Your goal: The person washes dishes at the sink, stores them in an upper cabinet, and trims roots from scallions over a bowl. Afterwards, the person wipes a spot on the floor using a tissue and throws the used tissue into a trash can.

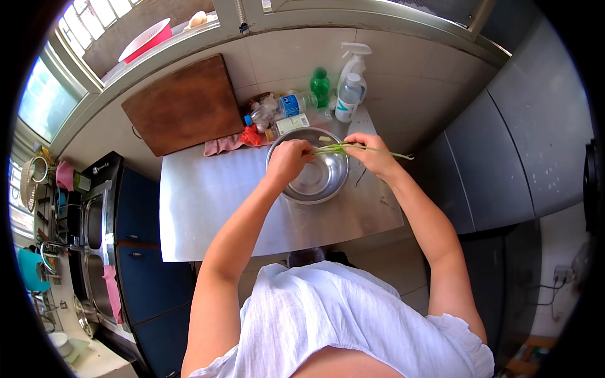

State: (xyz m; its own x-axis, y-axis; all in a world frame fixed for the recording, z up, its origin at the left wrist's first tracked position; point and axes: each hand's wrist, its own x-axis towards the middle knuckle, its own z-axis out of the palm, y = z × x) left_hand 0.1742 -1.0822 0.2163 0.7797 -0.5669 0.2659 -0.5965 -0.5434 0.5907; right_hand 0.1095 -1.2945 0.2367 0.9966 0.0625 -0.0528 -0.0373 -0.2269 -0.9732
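Observation:
Over a steel bowl [315, 196] on the metal table, both my hands are closed on a small bunch of thin green vegetable stalks [329, 149]. My left hand [290, 160] grips the left end above the bowl's left side. At the right rim, my right hand [372, 153] pinches the same stalks, and their thin tips stick out to the right past it. The exact kind of vegetable is too small to tell. Inside the bowl, a small pale piece lies near the back rim.
A wooden cutting board [183, 104] leans against the tiled wall. Behind the bowl stand plastic bottles [290, 104], a green bottle [319, 87] and a white spray bottle [357, 60]. A pink cloth [222, 145] lies by the board. A grey fridge [498, 138] is at the right, a sink [94, 220] at the left.

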